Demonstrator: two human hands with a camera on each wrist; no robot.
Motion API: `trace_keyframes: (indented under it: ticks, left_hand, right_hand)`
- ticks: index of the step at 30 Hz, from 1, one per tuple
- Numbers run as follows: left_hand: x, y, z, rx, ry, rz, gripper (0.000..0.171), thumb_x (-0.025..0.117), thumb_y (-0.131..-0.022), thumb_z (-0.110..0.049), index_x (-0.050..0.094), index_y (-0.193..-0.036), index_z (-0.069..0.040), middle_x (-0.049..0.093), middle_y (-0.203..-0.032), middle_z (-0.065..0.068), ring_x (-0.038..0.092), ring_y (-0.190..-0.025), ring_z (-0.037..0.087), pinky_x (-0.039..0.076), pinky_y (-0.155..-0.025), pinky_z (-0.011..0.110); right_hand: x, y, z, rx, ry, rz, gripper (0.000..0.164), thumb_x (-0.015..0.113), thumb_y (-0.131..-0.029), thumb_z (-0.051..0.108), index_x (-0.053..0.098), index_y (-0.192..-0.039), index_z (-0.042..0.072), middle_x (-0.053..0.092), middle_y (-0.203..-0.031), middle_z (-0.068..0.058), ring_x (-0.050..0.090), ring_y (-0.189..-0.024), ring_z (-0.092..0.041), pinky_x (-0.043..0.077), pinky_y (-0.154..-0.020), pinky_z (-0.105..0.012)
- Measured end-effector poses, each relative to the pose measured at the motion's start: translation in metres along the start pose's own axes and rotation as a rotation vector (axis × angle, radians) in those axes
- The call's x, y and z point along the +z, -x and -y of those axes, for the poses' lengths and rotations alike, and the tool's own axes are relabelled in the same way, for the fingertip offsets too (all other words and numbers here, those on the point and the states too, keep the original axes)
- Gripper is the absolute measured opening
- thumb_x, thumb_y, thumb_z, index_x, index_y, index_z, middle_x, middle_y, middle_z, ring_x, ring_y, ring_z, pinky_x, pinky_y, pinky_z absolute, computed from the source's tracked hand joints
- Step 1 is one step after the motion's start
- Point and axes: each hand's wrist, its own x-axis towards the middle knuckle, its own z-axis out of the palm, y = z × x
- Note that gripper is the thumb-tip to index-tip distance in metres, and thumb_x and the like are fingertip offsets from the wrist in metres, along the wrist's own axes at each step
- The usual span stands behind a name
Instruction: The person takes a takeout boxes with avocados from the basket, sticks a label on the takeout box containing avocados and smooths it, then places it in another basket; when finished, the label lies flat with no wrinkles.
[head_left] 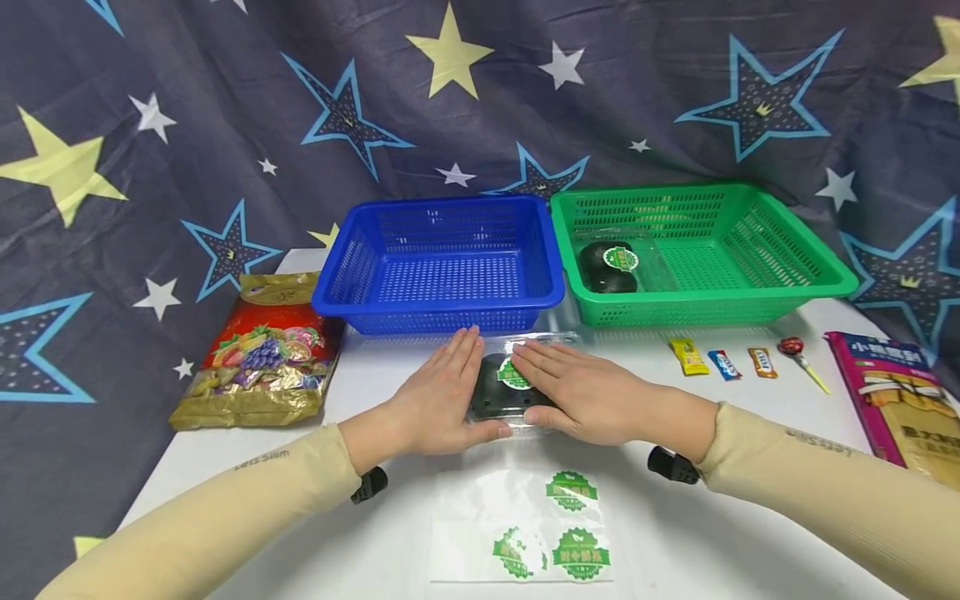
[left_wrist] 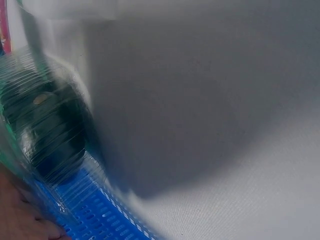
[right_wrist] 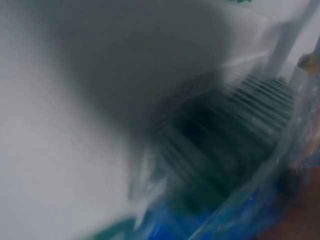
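A clear plastic box [head_left: 491, 407] with dark avocados inside lies on the table between both hands. A round green-and-white sticker [head_left: 513, 374] is on its lid. My right hand [head_left: 592, 392] lies over the box's right part, straight fingers partly covering the sticker. The left hand [head_left: 441, 400] rests along the box's left edge, fingers straight and pointing away. Through the ribbed plastic, a dark green avocado [left_wrist: 50, 135] shows in the left wrist view. The right wrist view blurs the box [right_wrist: 225, 140]. A sheet of green stickers [head_left: 465, 550] lies nearer me.
Behind stand a blue basket [head_left: 438, 321] and a green basket [head_left: 720, 308]; the green one holds another avocado box [head_left: 611, 262]. A candy bag [head_left: 258, 354] lies left. Small wrapped sweets [head_left: 724, 364], a lollipop [head_left: 792, 346] and a purple-gold packet [head_left: 900, 400] lie right.
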Motion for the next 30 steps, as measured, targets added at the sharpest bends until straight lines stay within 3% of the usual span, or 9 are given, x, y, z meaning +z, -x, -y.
trace_keyframes:
  ticks: [10,18,23,30]
  left_hand:
    - [-0.004,-0.002,-0.002,-0.006,-0.027,-0.008,0.114,0.033,-0.081,-0.081,0.011,-0.149,0.008,0.002,-0.156,0.024,0.002,-0.145,0.034,0.013,-0.116,0.042]
    - [-0.006,0.0,-0.001,0.001,-0.011,0.007,0.112,0.033,-0.083,-0.08,0.01,-0.149,0.007,-0.002,-0.157,0.023,0.0,-0.145,0.034,0.011,-0.116,0.042]
    - [-0.004,0.002,0.002,0.023,-0.017,0.015,0.109,0.033,-0.085,-0.077,0.009,-0.149,0.008,-0.002,-0.156,0.025,0.0,-0.145,0.036,0.009,-0.117,0.042]
    - [-0.001,0.002,0.002,0.026,-0.033,0.011,0.108,0.034,-0.086,-0.076,0.008,-0.149,0.008,-0.001,-0.156,0.026,0.002,-0.144,0.037,0.009,-0.117,0.042]
  right_hand:
    - [0.0,0.002,0.019,-0.044,0.0,0.023,0.077,0.029,-0.099,0.057,0.028,-0.147,-0.003,0.022,-0.155,-0.018,0.018,-0.143,-0.03,0.02,-0.115,-0.044]
    - [-0.002,0.0,0.03,-0.049,-0.132,0.06,0.073,0.028,-0.1,0.054,0.022,-0.15,0.002,0.018,-0.157,-0.012,0.013,-0.145,-0.024,0.017,-0.116,-0.041]
    - [0.001,-0.012,0.04,0.013,-0.174,0.068,0.075,0.023,-0.1,0.056,0.02,-0.15,0.0,0.015,-0.157,-0.014,0.009,-0.145,-0.024,0.014,-0.116,-0.041]
    - [0.005,-0.02,0.049,0.125,-0.078,0.082,0.086,0.018,-0.097,0.063,0.019,-0.149,-0.005,0.014,-0.156,-0.021,0.009,-0.145,-0.031,0.014,-0.116,-0.045]
